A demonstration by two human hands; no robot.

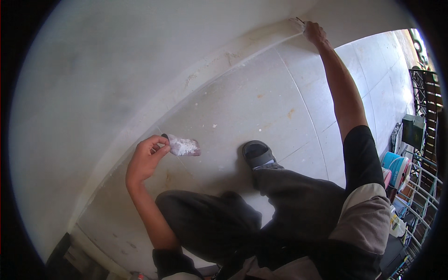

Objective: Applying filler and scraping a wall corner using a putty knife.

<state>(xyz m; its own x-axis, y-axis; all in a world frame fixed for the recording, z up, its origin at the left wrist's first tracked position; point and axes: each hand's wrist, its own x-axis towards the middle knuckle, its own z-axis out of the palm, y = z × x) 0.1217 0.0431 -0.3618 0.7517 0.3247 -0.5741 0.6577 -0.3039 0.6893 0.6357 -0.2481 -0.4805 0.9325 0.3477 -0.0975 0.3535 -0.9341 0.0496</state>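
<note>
The large pale wall curves round your left, with the tiled floor below it; between these 2 runs a pale strip, patchy in places, along the wall's foot; at the far right stands a blue bucket. Your left hand pinches the dark end of a flat blade, held low over the floor near the strip and loaded with white paste; your right hand reaches far forward, gripping 1 thin tool against or just beside the strip; contact is too small to confirm. You appear to be spreading paste there; the next stroke calls for a flat, steady edge.
</note>
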